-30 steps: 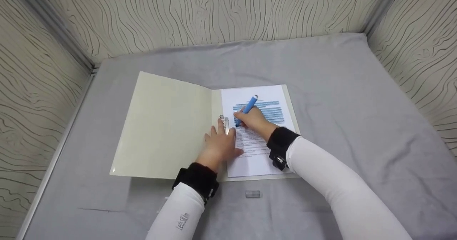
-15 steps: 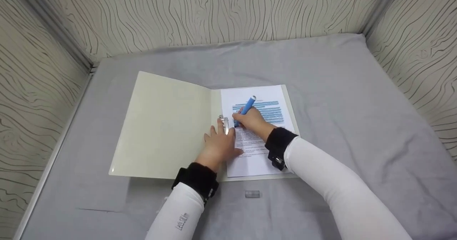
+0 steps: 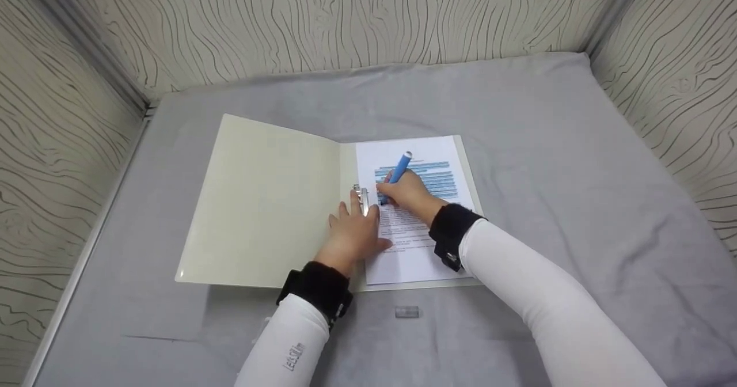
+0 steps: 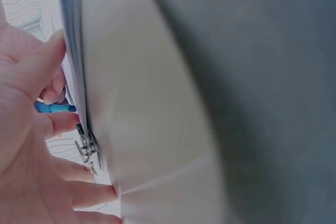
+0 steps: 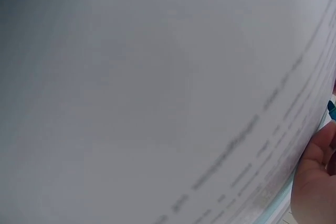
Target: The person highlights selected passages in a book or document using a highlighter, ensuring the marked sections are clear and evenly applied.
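Observation:
My right hand (image 3: 407,192) pinches a blue highlighter (image 3: 399,167), its tip down on the left end of a text line. Printed paper (image 3: 426,269) lies in the right half of an open, cream file folder (image 3: 265,203). Blue highlighting covers the upper lines of text; the lower lines are plain. With fingers spread, my left hand (image 3: 354,234) rests across the folder's spine, its thumb on the paper's left side. A metal clip (image 3: 364,200) shows just beyond its fingertips. In the left wrist view, the highlighter (image 4: 55,107) appears behind the left thumb.
A small clear grey cap (image 3: 407,312) lies on the grey cloth (image 3: 547,145) in front of the folder. Wood-patterned panels (image 3: 345,18) stand behind and at both sides of the table. The folder's left cover is raised somewhat off the cloth.
The highlighter and right hand shift slightly left, then slightly back right, near the start of the same line. The left hand stays in place.

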Tool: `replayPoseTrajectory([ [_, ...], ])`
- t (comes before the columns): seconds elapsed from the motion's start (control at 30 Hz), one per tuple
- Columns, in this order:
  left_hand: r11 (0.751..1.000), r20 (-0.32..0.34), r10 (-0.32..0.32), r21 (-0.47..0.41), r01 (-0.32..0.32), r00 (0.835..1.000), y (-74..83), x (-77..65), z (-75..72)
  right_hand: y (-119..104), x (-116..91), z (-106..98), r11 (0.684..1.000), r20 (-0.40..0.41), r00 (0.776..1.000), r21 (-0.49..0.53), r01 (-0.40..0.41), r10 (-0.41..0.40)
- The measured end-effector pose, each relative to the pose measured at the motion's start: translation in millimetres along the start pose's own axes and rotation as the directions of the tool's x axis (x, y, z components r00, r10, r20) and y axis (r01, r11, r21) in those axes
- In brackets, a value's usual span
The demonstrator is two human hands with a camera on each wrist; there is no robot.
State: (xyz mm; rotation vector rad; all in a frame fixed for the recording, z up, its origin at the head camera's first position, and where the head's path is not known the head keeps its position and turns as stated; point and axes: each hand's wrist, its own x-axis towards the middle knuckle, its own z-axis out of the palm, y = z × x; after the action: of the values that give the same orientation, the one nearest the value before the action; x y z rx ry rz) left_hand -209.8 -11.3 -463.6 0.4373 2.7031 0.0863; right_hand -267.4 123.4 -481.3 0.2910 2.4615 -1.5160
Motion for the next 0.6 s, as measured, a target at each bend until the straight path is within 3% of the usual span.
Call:
replayPoseTrajectory([
  [0.6, 1.000, -0.009, -0.001, -0.015, 0.001, 1.000, -0.7, 2.1, 2.9, 5.1, 2.2, -4.5, 1.000, -0.007, 1.000, -0.011, 0.012, -0.012],
])
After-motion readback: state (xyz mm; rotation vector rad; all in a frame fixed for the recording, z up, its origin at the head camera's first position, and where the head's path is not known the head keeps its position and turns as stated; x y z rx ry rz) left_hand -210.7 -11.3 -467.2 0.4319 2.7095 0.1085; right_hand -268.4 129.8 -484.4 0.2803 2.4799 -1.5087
